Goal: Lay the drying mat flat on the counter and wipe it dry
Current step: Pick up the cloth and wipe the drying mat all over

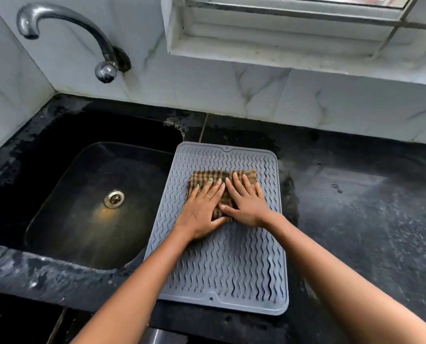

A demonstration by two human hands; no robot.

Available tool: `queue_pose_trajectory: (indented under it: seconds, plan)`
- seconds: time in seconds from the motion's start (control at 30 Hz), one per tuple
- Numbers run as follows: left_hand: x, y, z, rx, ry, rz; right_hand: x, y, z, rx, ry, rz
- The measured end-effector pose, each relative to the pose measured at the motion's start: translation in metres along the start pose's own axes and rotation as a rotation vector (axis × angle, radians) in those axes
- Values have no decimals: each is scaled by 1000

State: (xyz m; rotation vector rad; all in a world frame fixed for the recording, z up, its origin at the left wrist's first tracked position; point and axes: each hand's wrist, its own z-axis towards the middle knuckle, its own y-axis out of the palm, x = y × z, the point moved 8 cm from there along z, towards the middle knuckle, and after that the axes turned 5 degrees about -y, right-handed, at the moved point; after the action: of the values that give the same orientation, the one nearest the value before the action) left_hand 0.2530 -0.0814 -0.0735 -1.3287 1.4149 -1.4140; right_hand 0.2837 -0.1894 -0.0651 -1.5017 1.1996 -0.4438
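Both forearms enter from 6 o'clock. Grey drying mat lies flat on black desk, its left edge overhanging the sink. Folded checked cloth sits on the mat's 12 o'clock half. Left hand and right hand, fingers spread flat, side by side, press the cloth down.

There is just one camera, worn on the person's head. It looks forward and down, close over the counter, with the sink at left and the wall behind.
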Motion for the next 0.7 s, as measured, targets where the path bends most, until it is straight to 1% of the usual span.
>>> queue_pose_trajectory:
  seconds: [0.1,0.13,0.17,0.2,0.23,0.27,0.3,0.37,0.4,0.43,0.5,0.53,0.57,0.63,0.7]
  plan:
    - [5,-14,2,45,-29,51,1,-6,2,-173,4,61]
    - [5,-21,3,49,-69,11,1,-9,2,-213,-11,41]
    - [2,-30,5,42,-124,-65,0,-16,0,-209,-32,6]
    - [0,-39,7,21,-184,-171,-1,-26,0,-145,-59,-14]
    - [-3,-49,10,-7,-243,-279,-3,-42,-1,-36,-95,10]
    - [-6,-59,13,-34,-296,-374,-2,-59,-2,81,-110,119]
    - [-9,-70,17,-52,-345,-471,0,-75,-4,160,-87,297]
    - [-17,-91,20,-50,-443,-703,5,-100,-5,266,-25,647]
    - [-21,-97,19,-34,-507,-851,8,-112,-7,342,-4,738]
    - [-24,-98,17,-31,-576,-1032,7,-123,-9,416,-6,771]
    - [-19,-91,12,-109,-704,-1461,-8,-136,-18,523,-48,728]
    - [-13,-88,9,-159,-746,-1636,-19,-136,-24,558,-80,657]
    - [-8,-86,8,-198,-771,-1755,-32,-135,-30,600,-123,542]
    - [-2,-87,7,-230,-801,-1910,-58,-125,-42,665,-227,322]
    - [3,-91,5,-247,-815,-2011,-68,-107,-45,643,-285,273]
